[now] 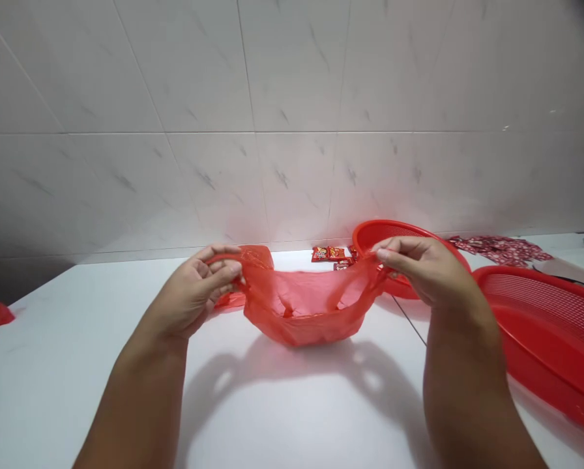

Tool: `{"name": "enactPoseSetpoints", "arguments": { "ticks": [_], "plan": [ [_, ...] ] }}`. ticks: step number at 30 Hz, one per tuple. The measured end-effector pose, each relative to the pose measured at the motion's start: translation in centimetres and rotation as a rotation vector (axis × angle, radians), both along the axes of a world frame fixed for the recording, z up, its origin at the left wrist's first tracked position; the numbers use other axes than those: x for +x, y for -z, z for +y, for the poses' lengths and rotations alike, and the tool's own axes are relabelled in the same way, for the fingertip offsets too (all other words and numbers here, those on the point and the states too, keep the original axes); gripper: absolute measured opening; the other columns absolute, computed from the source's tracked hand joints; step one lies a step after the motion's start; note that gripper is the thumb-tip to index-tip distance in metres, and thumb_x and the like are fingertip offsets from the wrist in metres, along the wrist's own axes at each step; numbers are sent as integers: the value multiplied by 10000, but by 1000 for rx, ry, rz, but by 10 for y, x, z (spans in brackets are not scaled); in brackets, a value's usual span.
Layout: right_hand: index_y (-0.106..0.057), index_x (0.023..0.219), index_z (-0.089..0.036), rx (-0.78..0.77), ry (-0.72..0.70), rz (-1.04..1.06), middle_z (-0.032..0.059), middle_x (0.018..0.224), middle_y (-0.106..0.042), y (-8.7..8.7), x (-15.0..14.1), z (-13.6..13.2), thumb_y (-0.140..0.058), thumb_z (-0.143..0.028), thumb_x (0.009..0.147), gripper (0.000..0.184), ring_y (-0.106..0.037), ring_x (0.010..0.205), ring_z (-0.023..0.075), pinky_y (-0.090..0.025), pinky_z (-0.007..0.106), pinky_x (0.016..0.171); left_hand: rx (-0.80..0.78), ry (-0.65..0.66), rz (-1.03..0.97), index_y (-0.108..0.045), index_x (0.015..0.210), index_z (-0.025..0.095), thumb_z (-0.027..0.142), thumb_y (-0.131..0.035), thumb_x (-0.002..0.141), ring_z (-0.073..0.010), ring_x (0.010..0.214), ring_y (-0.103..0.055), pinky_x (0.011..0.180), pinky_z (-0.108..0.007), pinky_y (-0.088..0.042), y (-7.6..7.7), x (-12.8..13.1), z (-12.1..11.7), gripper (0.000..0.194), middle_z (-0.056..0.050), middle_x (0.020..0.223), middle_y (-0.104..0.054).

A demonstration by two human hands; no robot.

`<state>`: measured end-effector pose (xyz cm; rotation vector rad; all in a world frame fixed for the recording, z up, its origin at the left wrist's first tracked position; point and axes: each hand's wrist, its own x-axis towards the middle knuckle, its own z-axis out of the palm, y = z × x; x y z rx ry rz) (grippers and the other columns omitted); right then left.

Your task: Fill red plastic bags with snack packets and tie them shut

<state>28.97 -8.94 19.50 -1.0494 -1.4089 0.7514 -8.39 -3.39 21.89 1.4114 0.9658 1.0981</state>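
I have my left hand (191,293) and right hand (429,270) pinched on the handles of the red bag (306,309), spread between them, nothing visible inside, packets (328,254) lying just past my right fingertips.

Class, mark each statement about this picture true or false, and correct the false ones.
1. The left hand and the right hand each grip a handle of a red plastic carrier bag. True.
2. The bag lies flat on the white tabletop. False: it hangs between the hands, above the white tabletop.
3. A red mesh basket sits to the right of the right hand. True.
4. The wall is bare brick. False: it is covered in large pale marbled tiles.
5. Small red packets lie near the wall, behind the bag. True.
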Motion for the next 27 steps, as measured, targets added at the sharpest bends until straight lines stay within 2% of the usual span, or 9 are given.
{"name": "enactPoseSetpoints", "arguments": {
  "ticks": [3,5,8,10,13,17,19,22,27],
  "plan": [
    [-728,791,-209,214,133,169,95,1115,-747,-6,-14,1,-781,-452,912,276,-733,981,227,-613,340,756,190,-78,-194,-652,1116,252,321,-890,802,-219,861,-764,739,-360,-661,-19,20,-15,400,-48,1017,-769],
    [-754,1021,-259,325,154,229,87,1234,-729,-3,-26,5,-695,-452,980,206,-714,1169,268,-634,426,883,333,-183,-250,-674,1099,266,270,-865,825,-228,996,-756,811,-355,-659,-19,33,-23,334,-40,1127,-762],
    [-622,1362,-335,385,106,195,79,1369,-673,3,-43,14,-622,-470,1023,365,-649,1316,285,-618,505,984,473,-283,-215,-709,1103,273,219,-852,822,-231,1134,-720,880,-330,-647,-12,47,-28,320,-30,1232,-746],
    [-511,1479,-354,375,58,156,85,1339,-682,5,-55,18,-644,-474,1011,501,-669,1274,278,-625,488,965,510,-286,-154,-724,1112,258,217,-852,816,-245,1173,-710,925,-346,-641,-7,54,-28,326,-39,1250,-747],
    [-406,1554,-358,303,-75,97,56,1117,-718,8,-72,22,-702,-445,978,654,-736,990,228,-641,404,828,510,-248,-38,-738,1121,221,237,-822,837,-278,1225,-696,1035,-414,-609,-3,60,-26,296,-72,1252,-756],
    [-511,1475,-314,0,-387,-101,0,947,-672,12,-96,24,-864,-363,820,746,-633,708,146,-551,271,605,497,-122,160,-753,1137,226,205,-709,902,-296,1273,-674,1068,-450,-590,2,69,-29,240,-77,1260,-753],
    [-642,1289,-257,-121,-497,-203,-12,869,-650,14,-106,25,-875,-344,789,558,-596,707,137,-500,242,591,502,-37,278,-765,1136,251,177,-651,922,-299,1349,-625,1084,-440,-578,5,74,-33,253,-62,1262,-752],
    [-696,956,-195,-204,-530,-257,-15,759,-600,17,-112,29,-734,-370,918,182,-545,699,125,-449,235,608,488,57,384,-759,1189,289,171,-597,952,-285,1397,-589,1078,-407,-578,8,80,-37,310,-43,1269,-752],
    [-688,893,-177,-292,-495,-42,-32,650,-498,19,-99,32,-513,-636,1034,511,-414,540,88,-357,232,508,486,-62,429,-710,1255,288,266,-653,957,-248,1152,-726,946,-385,-629,7,78,-30,305,-45,1267,-750]
  ]
}}
